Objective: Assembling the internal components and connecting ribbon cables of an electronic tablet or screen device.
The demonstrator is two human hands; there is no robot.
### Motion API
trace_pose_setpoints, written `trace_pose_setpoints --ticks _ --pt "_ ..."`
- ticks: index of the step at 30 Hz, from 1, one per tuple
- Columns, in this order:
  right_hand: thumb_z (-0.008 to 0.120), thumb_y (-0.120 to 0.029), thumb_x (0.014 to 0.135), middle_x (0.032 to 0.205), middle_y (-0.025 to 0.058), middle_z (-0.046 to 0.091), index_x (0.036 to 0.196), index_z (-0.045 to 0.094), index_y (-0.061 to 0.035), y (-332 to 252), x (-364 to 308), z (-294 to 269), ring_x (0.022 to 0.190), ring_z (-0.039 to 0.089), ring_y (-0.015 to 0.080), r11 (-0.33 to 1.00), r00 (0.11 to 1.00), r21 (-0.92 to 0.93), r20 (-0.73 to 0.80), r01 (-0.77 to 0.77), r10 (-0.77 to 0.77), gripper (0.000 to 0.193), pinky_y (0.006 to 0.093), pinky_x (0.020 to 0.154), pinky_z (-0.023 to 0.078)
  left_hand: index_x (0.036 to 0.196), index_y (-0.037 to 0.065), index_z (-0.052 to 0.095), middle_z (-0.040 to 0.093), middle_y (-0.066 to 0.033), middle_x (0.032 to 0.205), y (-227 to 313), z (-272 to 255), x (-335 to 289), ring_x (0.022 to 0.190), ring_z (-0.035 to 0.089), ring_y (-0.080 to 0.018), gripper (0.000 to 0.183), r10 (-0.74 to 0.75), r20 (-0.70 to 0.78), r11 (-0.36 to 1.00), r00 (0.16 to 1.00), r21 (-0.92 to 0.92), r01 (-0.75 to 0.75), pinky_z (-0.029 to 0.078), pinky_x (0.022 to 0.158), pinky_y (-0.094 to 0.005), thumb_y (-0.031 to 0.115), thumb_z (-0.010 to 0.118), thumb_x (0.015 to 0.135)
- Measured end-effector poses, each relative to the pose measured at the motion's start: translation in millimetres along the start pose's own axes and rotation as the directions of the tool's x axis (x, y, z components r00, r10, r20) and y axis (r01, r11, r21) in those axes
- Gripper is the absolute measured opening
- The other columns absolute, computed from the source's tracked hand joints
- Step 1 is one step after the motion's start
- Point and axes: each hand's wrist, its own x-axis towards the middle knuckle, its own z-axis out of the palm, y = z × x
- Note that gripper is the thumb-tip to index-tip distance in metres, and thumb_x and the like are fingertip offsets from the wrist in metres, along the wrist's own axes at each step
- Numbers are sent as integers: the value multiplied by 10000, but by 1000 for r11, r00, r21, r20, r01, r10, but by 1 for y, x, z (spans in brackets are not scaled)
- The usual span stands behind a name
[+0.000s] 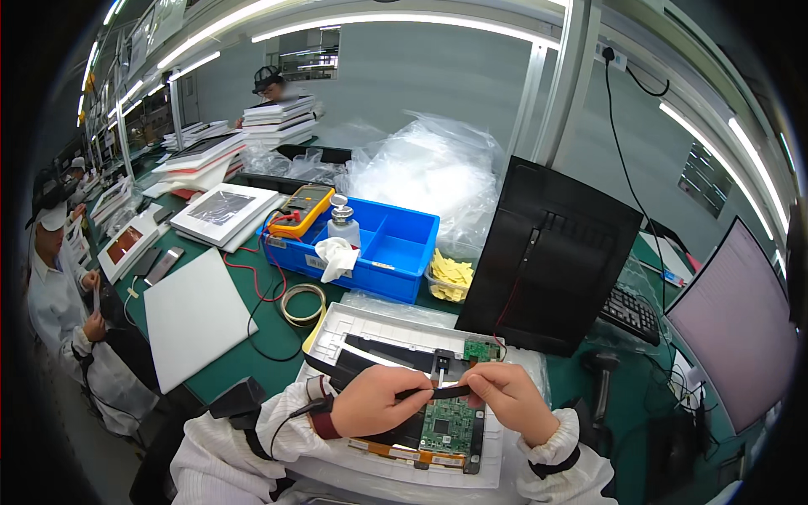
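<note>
My left hand point(370, 402) and my right hand point(512, 401) are close together, each pinching a narrow black strip point(449, 392) stretched between their fingertips. Whether it is tape or foam I cannot tell. Beneath them lies a white plastic panel housing point(343, 318) with its inside facing up. In it sit a green circuit board point(450, 427), a smaller green board point(481, 348) and an orange-brown edge strip point(404, 453). My left hand and sleeve hide part of the housing. A corded band circles my left wrist.
Behind the housing stands a blue divided bin point(396, 252) with a yellow multimeter point(305, 210) and a dispenser bottle point(343, 225). Tape rolls point(301, 305) and a white panel point(198, 316) lie left. A black monitor back point(547, 252), scanner point(599, 383) and screen point(732, 324) stand right. Co-workers sit left and behind.
</note>
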Motion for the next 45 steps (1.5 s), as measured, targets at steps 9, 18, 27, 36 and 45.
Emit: trace_pose_setpoints --ticks 9,18,27,36,45 --pt "652 -89 750 674 58 580 817 609 10 2 -2 5 591 512 115 977 991 -172 62 128 -119 127 238 554 424 823 32 587 575 -133 666 2 1 2 597 557 -295 124 6 51 996 999 85 -10 432 536 -338 143 549 782" --pt "670 -70 706 702 111 592 800 610 6 6 -3 10 612 558 228 951 980 -240 86 197 -181 134 289 563 436 803 9 571 560 -149 671 -1 2 1 618 551 -314 122 78 83 995 994 64 -83 434 556 -362 123 534 784" --pt "662 -85 709 756 125 597 822 615 -7 10 -3 17 674 562 277 924 957 -253 110 289 -269 146 318 598 439 787 -1 561 557 -140 701 2 4 0 644 547 -316 89 79 139 996 987 35 -85 432 565 -345 82 530 784" --pt "661 15 653 666 101 578 764 620 -16 13 -4 24 587 547 246 847 909 -343 58 406 -412 122 295 537 431 781 -8 553 538 -96 649 1 4 0 578 520 -210 109 13 130 996 991 -86 -2 409 535 -289 92 517 807" --pt "620 24 694 660 99 557 810 614 -15 1 -8 23 609 546 236 855 868 -239 -79 461 -490 123 289 549 428 809 -12 572 537 -64 660 -49 -51 19 612 505 -130 94 13 -438 961 899 254 110 397 561 -254 69 525 804"
